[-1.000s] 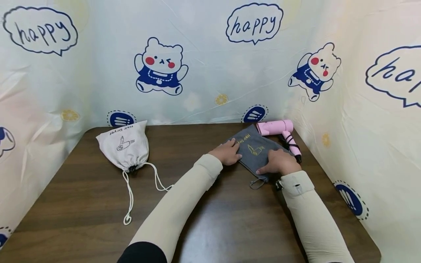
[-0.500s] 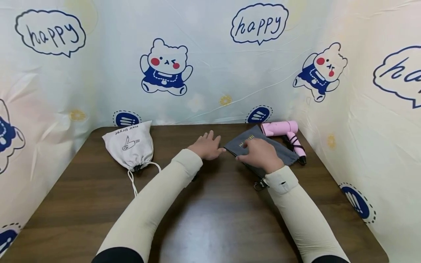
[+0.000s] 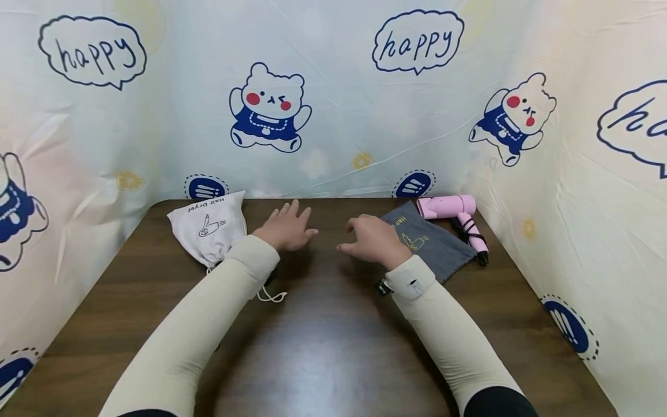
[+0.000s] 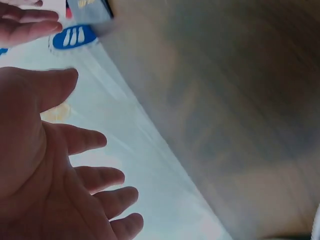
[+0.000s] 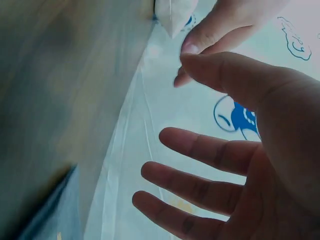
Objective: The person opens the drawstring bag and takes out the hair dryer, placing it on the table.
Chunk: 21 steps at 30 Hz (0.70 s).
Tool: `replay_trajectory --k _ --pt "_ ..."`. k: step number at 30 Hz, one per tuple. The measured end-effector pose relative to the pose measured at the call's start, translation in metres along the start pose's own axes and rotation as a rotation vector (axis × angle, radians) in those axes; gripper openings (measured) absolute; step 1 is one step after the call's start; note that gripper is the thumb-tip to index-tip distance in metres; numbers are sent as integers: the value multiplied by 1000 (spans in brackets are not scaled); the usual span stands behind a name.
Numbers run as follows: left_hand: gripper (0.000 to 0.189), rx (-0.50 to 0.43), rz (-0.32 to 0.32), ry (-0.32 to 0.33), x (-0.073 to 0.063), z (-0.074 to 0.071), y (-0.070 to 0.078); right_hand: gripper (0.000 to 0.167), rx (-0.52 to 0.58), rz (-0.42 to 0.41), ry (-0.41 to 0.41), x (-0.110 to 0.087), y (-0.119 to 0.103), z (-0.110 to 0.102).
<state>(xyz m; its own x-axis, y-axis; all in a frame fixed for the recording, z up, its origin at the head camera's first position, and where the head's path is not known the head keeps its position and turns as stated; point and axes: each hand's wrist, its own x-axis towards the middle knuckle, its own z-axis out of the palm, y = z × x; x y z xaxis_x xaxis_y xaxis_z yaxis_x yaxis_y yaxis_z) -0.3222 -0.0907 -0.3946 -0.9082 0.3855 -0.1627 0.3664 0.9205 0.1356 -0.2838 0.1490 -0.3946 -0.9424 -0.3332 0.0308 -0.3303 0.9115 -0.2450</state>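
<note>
My left hand [image 3: 286,227] is held over the back middle of the table, fingers spread and holding nothing. Just left of it lies a white drawstring bag [image 3: 208,227] printed "Hair Dryer", its cord partly hidden by my left sleeve. My right hand [image 3: 374,238] hovers beside a grey cloth bag [image 3: 443,246], its fingers slightly bent with nothing between them. That bag lies flat, and the hand and sleeve cover its left part. A pink hair dryer [image 3: 447,207] with its black cord wound round the handle rests against the grey bag's far right side.
The brown wooden table [image 3: 318,353] reaches back to a printed curtain [image 3: 333,104] with bears and "happy" bubbles. The curtain also closes off the left and right sides. The hair dryer sits close to the table's right edge.
Both hands have come off the grey bag and moved left, the left one to near the white bag. The grey bag and hair dryer stay in place on the table.
</note>
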Motion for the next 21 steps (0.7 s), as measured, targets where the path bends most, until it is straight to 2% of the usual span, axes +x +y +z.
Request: replay_trajectory --k 5,9,17,21 --pt "71 -27 -44 41 -15 -3 -33 58 17 -26 -3 13 -20 9" --pt "72 -23 -80 41 -25 -5 -54 63 32 -66 -22 21 -39 18" --pt "75 -34 -103 72 -46 -11 -77 69 72 -174 -70 35 -82 41" --pt "78 -57 -149 59 -58 -7 -88 68 83 -188 -73 41 -95 51"
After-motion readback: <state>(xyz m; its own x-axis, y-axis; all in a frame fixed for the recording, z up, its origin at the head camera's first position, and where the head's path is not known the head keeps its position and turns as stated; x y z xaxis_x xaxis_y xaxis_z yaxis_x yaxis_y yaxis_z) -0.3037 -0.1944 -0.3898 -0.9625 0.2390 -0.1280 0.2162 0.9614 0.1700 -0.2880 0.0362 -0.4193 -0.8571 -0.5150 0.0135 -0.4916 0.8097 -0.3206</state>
